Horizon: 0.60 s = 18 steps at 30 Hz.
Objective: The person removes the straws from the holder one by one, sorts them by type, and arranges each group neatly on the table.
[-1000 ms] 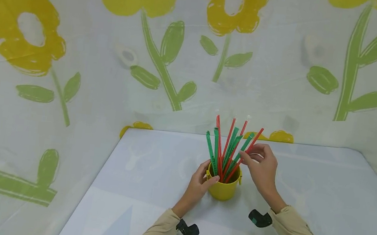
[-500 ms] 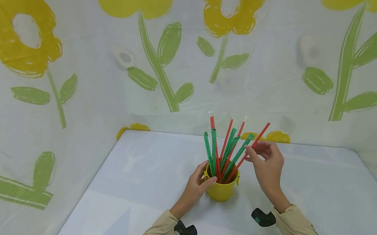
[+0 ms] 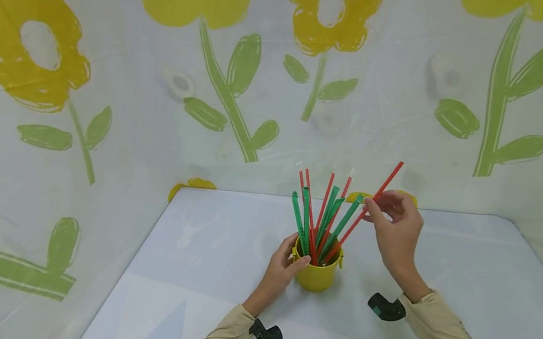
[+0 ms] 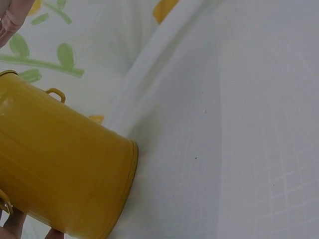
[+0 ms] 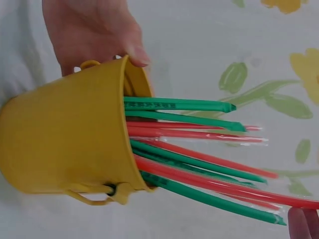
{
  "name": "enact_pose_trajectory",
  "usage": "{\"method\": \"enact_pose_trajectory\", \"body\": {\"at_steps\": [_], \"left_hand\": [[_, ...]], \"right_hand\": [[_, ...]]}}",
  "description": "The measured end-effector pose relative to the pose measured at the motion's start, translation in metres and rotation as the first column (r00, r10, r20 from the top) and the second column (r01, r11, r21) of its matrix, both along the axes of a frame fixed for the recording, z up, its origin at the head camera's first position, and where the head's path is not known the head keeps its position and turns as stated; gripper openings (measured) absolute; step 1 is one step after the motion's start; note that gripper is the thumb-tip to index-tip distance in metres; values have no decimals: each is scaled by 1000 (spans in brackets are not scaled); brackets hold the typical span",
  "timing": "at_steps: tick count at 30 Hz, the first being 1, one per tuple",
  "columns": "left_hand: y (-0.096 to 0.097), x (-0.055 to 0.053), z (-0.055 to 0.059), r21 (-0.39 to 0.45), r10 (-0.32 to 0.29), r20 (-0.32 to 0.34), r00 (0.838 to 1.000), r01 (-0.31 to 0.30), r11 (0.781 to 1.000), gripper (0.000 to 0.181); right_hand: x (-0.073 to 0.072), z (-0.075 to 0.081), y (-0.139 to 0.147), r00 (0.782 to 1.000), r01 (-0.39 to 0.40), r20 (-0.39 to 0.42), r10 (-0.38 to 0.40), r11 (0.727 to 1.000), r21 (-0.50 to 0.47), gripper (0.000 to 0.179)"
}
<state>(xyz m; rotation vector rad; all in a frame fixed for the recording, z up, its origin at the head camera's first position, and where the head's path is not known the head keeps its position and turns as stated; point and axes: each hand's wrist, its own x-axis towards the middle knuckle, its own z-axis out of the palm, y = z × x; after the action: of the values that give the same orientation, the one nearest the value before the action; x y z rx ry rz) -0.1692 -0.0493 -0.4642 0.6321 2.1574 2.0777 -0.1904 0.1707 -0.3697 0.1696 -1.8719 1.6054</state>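
Observation:
A small yellow bucket [image 3: 315,276] stands on the table, holding several red straws in clear wrappers and several straws in green wrappers [image 5: 199,105]. On its left side my left hand [image 3: 284,266] holds the rim, the thumb at the front edge. Between thumb and fingers my right hand [image 3: 397,230] pinches one red straw [image 3: 391,178], which slants up to the right. That straw's lower end is still inside the bucket. In the right wrist view only the fingertips [image 5: 305,223] of this hand show at the corner. The bucket [image 4: 60,159] fills the left of the left wrist view.
The pale table [image 3: 177,276] reaches back to a white cloth backdrop [image 3: 388,133] printed with yellow flowers and green leaves. A black wrist camera [image 3: 386,308] hangs by the right sleeve, another black camera [image 3: 267,334] by the left one.
The right hand has moved up and to the right, drawing the red straw partly out of the bucket. The left hand keeps its hold on the rim.

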Motion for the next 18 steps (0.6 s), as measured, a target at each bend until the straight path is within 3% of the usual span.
{"method": "enact_pose_trajectory", "body": {"at_steps": [5, 18], "left_hand": [[0, 0, -1, -1, 0, 10, 1000, 0, 1000, 55], [1, 1, -1, -4, 3, 23, 1000, -3, 1000, 55]], "right_hand": [[0, 11, 4, 1000, 4, -30, -3, 1000, 20, 31], [-6, 31, 16, 996, -23, -85, 19, 999, -43, 31]]}}
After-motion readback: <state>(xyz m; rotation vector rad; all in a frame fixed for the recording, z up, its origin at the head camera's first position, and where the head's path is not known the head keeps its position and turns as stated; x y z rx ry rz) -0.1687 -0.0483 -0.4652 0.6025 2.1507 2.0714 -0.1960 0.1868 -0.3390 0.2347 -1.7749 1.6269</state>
